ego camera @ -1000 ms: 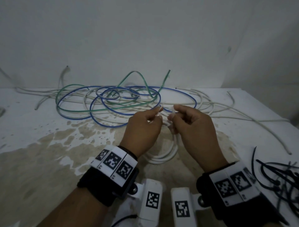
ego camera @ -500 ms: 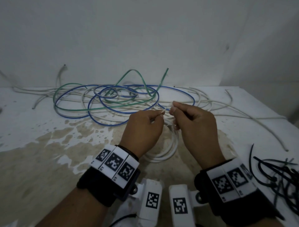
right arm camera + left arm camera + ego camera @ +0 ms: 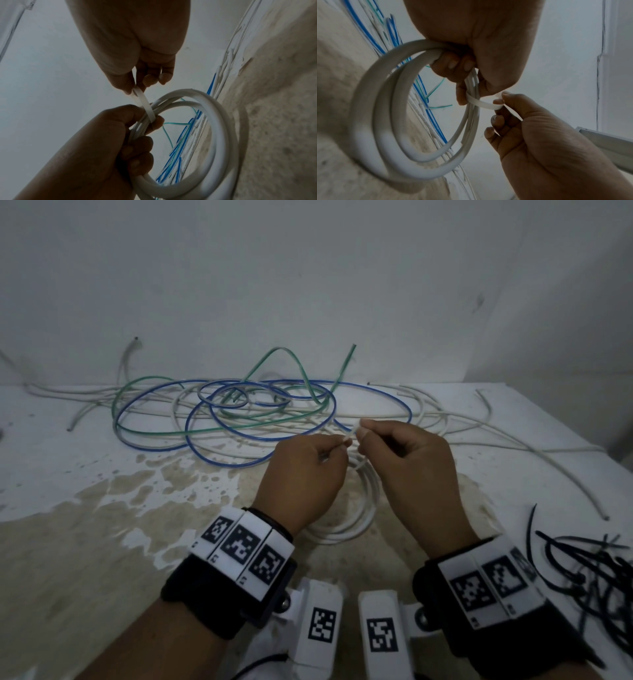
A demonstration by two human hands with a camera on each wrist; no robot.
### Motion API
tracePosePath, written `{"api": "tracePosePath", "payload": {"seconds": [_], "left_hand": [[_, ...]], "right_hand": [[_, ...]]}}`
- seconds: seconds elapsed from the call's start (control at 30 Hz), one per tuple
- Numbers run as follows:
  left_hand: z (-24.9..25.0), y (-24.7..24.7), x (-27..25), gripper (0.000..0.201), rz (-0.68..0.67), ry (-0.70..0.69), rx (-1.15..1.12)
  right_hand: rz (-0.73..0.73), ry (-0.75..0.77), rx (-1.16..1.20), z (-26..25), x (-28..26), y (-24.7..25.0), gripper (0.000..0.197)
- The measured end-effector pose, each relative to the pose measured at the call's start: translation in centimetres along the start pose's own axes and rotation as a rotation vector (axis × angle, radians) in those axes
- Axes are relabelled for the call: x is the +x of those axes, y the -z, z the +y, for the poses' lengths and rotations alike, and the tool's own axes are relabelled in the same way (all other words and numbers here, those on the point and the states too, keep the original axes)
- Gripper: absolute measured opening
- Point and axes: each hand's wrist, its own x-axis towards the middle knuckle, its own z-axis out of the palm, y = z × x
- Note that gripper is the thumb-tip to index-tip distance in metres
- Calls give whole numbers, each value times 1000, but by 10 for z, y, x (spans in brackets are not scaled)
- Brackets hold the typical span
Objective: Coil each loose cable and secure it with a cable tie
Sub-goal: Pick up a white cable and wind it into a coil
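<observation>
Hiding the tie's [image 3: 482, 103] ends, both hands [image 3: 301, 470] grip coil [image 3: 373, 121].

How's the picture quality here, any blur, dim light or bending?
Head view: dim and flat, table edge bowed by the wide lens, black ties smeared. Left wrist view: white coil soft with motion blur, wall behind bright. Right wrist view: right hand dark against the pale wall.

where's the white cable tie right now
In the left wrist view the white cable tie loops round the white coil just below the left hand, its end pinched by the right hand.
</observation>
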Motion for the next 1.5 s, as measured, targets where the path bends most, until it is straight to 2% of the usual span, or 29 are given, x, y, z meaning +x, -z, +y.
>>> {"api": "tracePosePath", "payload": {"seconds": [0.13,0.3,0.43,0.6,0.67,0.8,0.87,0.97,1.13,1.27,1.37,1.5], "left_hand": [[2,0,-1,25,-10,-49,34],[4,0,-2,27,-22,-24,42],[5,0,-4,27,-27,-60,30],[5,-2,-6,29,-20,-79,-2],[2,-2,-5,27,-22,-49,0],[-1,0,-1,26,-58,23,-10],[-1,1,0,21,-68,-3,-22],[-3,0,-1,27,-46,-32,-61],[-3,-4,-4,29,-35,-171,5],[-4,-5,-3,32,-20,-110,-41],[-3,-3,0,26,-76,-55,-60],[-6,-4,-2,33,-24,-163,-21]], "right_hand": [[-18,-12,30,0,2,2,16],[-53,-41,95,-1,1,2,17],[-87,-41,78,-3,2,5,17],[-59,-60,118,-2,1,3,12],[-24,-60,155,-4,-1,2,9],[5,24,124,-9,-3,0,19],[3,42,108,-8,-3,-1,22],[-18,51,68,-7,-4,-2,21],[-62,40,-16,-5,-2,0,17],[2,20,28,-7,-3,1,17],[43,31,40,-9,-5,1,16],[32,22,2,-7,-3,0,15]]}}
